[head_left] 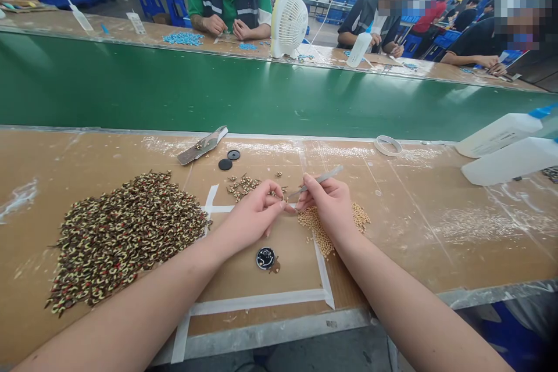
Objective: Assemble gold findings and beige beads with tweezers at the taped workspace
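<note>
My left hand (257,212) is closed in a pinch near the middle of the bench; what its fingertips hold is too small to make out. In my right hand (329,203) is a slim grey tool that looks like tweezers (330,174), its tip close to the left fingertips. Under the right hand spreads a pile of small tan beads (320,235). Behind the left hand lie a few small dark-and-cream pieces (244,186). Nearer me, a round black dish (265,258) with shiny dark liquid sits on a taped brown sheet (231,285).
A large heap of dark-and-cream pieces (131,238) covers the left. Black discs (225,164), a folded strip (203,146) and a tape ring (387,146) lie behind. White bottles (501,133) lean at right. Across a green belt (218,93), people work beside a fan (290,20).
</note>
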A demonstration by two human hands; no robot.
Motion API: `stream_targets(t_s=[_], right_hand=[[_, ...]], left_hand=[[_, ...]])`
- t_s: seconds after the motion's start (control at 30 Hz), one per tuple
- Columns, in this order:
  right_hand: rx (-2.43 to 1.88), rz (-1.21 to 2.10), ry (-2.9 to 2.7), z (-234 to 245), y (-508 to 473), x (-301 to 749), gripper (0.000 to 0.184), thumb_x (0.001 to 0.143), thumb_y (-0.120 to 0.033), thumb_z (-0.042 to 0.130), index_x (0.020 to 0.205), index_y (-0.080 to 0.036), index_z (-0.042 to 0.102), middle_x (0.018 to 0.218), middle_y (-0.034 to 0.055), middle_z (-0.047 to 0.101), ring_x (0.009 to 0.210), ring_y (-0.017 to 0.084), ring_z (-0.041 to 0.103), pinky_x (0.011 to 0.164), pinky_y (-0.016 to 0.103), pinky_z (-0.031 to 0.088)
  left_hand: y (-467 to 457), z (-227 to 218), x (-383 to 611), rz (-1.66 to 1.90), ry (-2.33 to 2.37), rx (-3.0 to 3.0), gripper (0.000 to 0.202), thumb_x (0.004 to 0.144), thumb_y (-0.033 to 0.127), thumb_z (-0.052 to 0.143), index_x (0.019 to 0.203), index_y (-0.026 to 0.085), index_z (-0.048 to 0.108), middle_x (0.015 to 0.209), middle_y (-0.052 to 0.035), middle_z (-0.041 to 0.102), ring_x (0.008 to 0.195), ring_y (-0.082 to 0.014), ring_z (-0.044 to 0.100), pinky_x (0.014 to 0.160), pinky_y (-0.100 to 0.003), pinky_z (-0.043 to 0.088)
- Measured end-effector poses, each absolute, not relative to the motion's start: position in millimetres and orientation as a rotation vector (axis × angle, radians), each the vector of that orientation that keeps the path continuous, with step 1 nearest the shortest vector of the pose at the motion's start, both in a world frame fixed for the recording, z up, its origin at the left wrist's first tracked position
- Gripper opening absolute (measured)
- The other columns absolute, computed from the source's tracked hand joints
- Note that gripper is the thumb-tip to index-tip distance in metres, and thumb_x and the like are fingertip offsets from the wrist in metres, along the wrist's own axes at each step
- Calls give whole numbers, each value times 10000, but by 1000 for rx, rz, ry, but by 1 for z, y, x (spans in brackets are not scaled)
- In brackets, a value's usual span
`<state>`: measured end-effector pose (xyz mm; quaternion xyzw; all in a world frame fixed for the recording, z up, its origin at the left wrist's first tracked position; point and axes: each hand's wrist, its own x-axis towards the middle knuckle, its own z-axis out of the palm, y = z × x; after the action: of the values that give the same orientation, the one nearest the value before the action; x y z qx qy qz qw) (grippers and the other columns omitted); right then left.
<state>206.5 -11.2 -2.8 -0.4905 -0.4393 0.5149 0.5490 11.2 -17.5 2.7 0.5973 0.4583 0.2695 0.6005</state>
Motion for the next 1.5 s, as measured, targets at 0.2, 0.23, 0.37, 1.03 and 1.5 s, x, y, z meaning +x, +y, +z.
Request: stream_targets(t_s=[0.2, 0.23, 0.37, 1.03, 1.5], right_hand=[[-1180, 1234, -1029, -3, -11, 206, 355, 859, -502, 797, 753, -170, 729, 602, 17, 697, 456, 152, 678, 485, 276, 626], [-1180, 1236, -1029, -2, -11, 206, 355, 858, -500, 799, 750, -169, 729, 602, 17, 696, 455, 153, 679, 484, 277, 627], [-1185, 1237, -1031, 1, -12, 205, 353, 853, -489, 802, 732, -168, 720, 602, 15, 695, 461, 156, 688, 483, 279, 629], [-1175, 1210, -1057, 0, -12, 204, 354, 865, -496, 791, 749, -168, 725, 613, 16, 703, 477, 150, 695, 500, 265, 628], [-1160, 1107, -1219, 6, -15, 204, 392, 931, -451, 727, 652, -177, 693, 573, 10, 676, 472, 138, 684, 497, 257, 595]], left_hand=[[-18, 4, 11, 652, 1061, 1389, 186, 986, 403, 574, 1053, 257, 479, 744, 39, 700, 453, -99, 474, 508, -243, 383], [-18, 4, 11, 654, 1061, 1387, 187, 985, 403, 575, 1055, 257, 481, 729, 45, 689, 452, -100, 474, 505, -242, 377], [-18, 3, 11, 644, 1058, 1388, 169, 996, 386, 554, 1062, 257, 468, 732, 51, 674, 457, -97, 475, 504, -238, 367], [-19, 0, 12, 674, 1060, 1402, 130, 1019, 356, 518, 1075, 263, 445, 798, 51, 691, 452, -86, 456, 485, -229, 352], [-20, -4, 13, 707, 1084, 1356, 150, 1026, 385, 531, 1056, 264, 448, 1058, -32, 787, 432, -65, 413, 453, -239, 315]])
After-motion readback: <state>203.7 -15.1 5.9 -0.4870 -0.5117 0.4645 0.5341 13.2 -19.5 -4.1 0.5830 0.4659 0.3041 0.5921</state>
